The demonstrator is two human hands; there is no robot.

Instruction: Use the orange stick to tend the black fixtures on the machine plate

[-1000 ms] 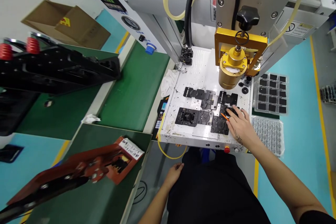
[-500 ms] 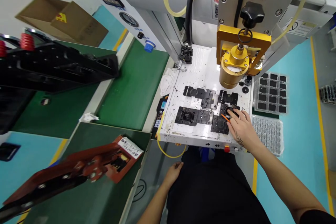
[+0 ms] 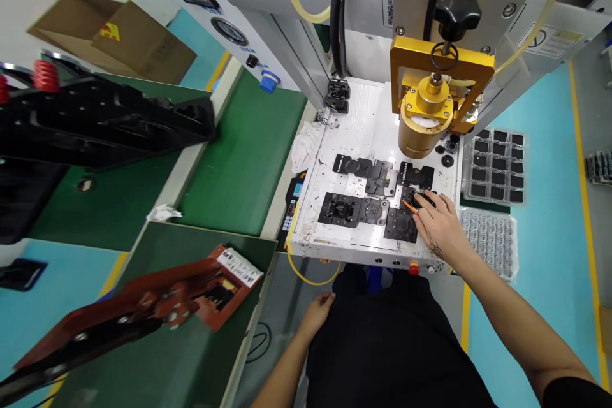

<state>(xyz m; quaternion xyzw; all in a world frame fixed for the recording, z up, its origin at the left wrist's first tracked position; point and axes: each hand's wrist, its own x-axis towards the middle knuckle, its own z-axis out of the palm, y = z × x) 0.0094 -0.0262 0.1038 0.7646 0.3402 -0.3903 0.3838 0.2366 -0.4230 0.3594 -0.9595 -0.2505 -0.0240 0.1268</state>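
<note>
My right hand point(image 3: 440, 228) reaches over the right end of the white machine bed. Its fingers press at a round black part in a square black fixture plate point(image 3: 407, 196). A thin orange stick-like tool point(image 3: 410, 207) sticks out to the left from under the fingers, its held end hidden. Just below lies another square black plate point(image 3: 400, 225). My left hand point(image 3: 318, 313) rests low beside my thigh, away from the bed, fingers loosely extended, nothing visible in it.
Above the plates hangs a gold press head point(image 3: 423, 134). More black fixture plates point(image 3: 340, 210) lie on the bed. Clear trays point(image 3: 495, 166) stand at the right. On the left green bench are a red clamp fixture point(image 3: 224, 293) and a white cloth point(image 3: 306, 146) nearby.
The right hand has shifted very slightly over the same fixture, with its fingers more bunched over the round part. The left hand stays by the thigh.
</note>
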